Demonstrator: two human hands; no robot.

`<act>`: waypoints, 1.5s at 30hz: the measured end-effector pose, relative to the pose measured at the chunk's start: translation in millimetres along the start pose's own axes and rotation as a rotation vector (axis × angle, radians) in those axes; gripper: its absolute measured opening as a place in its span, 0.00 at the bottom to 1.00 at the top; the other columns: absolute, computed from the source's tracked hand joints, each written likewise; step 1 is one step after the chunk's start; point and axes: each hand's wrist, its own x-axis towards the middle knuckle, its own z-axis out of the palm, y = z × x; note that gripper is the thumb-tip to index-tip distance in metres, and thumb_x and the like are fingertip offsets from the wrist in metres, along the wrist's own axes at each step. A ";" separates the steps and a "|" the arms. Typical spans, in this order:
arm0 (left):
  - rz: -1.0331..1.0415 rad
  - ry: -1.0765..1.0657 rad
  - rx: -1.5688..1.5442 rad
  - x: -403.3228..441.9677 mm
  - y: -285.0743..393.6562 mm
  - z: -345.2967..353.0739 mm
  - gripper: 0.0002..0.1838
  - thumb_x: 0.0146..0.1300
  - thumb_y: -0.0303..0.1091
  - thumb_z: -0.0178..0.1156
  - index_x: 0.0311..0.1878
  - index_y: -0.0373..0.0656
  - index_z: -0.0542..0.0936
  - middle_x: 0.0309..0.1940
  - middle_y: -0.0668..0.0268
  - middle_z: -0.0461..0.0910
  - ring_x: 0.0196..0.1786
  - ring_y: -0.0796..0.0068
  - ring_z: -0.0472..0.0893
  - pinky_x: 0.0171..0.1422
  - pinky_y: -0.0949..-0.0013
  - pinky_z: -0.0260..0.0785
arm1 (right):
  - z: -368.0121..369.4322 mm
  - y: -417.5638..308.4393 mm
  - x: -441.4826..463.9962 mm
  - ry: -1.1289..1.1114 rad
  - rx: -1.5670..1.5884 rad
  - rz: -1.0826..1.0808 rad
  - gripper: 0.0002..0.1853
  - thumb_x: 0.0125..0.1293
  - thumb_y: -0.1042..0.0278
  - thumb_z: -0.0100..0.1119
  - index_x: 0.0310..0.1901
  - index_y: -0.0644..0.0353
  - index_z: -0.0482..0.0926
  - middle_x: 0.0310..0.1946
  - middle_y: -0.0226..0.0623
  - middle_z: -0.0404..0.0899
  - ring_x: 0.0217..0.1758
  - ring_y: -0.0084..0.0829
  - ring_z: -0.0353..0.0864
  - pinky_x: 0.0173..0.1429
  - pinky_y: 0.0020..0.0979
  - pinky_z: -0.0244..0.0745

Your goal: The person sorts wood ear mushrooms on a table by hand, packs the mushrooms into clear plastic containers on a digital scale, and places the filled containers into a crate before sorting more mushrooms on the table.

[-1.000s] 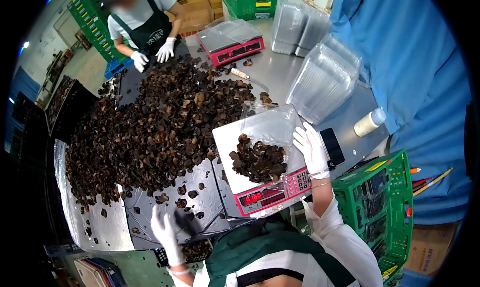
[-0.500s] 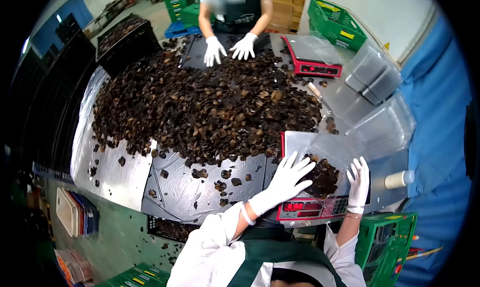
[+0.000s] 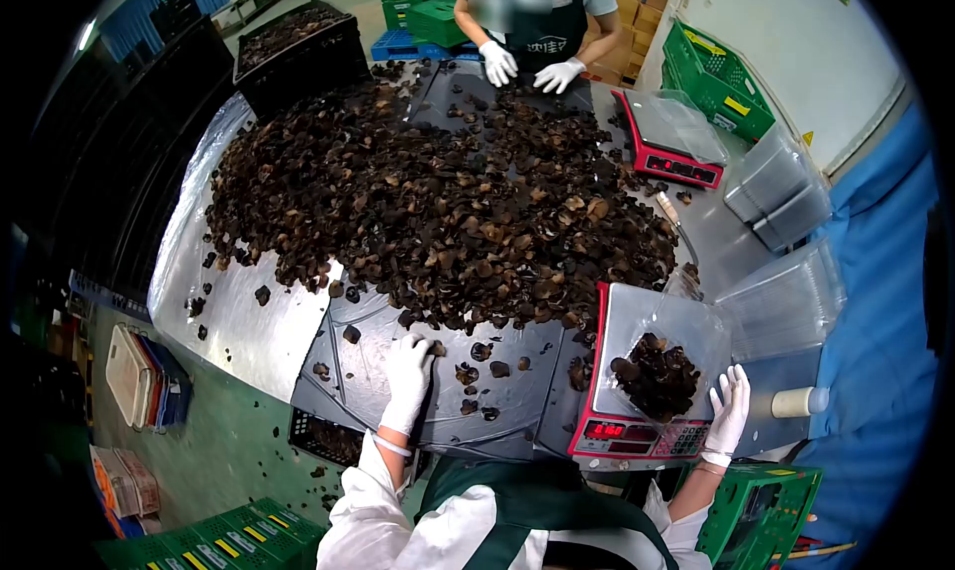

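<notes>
My left hand (image 3: 406,381), in a white glove, is low over the grey sheet at the front of the table. Its fingertips are bent together at a dark wood ear mushroom piece (image 3: 438,348), which the fingers partly cover. A red digital scale (image 3: 594,376) stands at the right front, its display lit with red digits. On its pan lies a clump of wood ear mushrooms (image 3: 657,376), on clear plastic. At the scale's right edge my right hand (image 3: 729,411), gloved too, is open with fingers apart and holds nothing.
A large heap of wood ears (image 3: 438,202) covers the table's middle. Across it stands a person with gloved hands (image 3: 527,71) near the heap. A second scale (image 3: 676,167), clear plastic boxes (image 3: 781,301) and a thread spool (image 3: 793,403) are on the right. A black crate (image 3: 298,58) stands back left.
My left hand has left the clump on the scale and moved left to a loose piece on the sheet. My right hand stays beside the scale. The other person's hands have drawn back.
</notes>
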 end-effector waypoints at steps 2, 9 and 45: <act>0.009 -0.055 0.047 -2.5 -2.3 1.4 0.09 0.52 0.30 0.65 0.37 0.44 0.79 0.37 0.62 0.77 0.45 0.57 0.76 0.47 0.59 0.69 | -2.7 2.2 1.9 0.002 0.019 -0.002 0.26 0.73 0.51 0.45 0.67 0.55 0.66 0.67 0.40 0.65 0.70 0.38 0.64 0.67 0.40 0.60; -0.247 0.073 -0.168 6.0 -19.0 -2.3 0.07 0.58 0.34 0.63 0.34 0.41 0.80 0.30 0.57 0.79 0.35 0.55 0.79 0.39 0.61 0.71 | -15.4 2.9 -3.3 0.045 0.049 -0.017 0.25 0.74 0.51 0.45 0.66 0.57 0.67 0.66 0.40 0.67 0.70 0.37 0.64 0.67 0.38 0.60; 0.532 -0.401 -0.736 54.6 307.3 34.0 0.13 0.63 0.30 0.60 0.51 0.41 0.81 0.45 0.59 0.83 0.49 0.65 0.81 0.56 0.68 0.71 | -7.5 -21.7 -60.0 0.117 -0.047 -0.077 0.18 0.73 0.56 0.47 0.54 0.60 0.77 0.53 0.32 0.77 0.58 0.24 0.75 0.54 0.25 0.72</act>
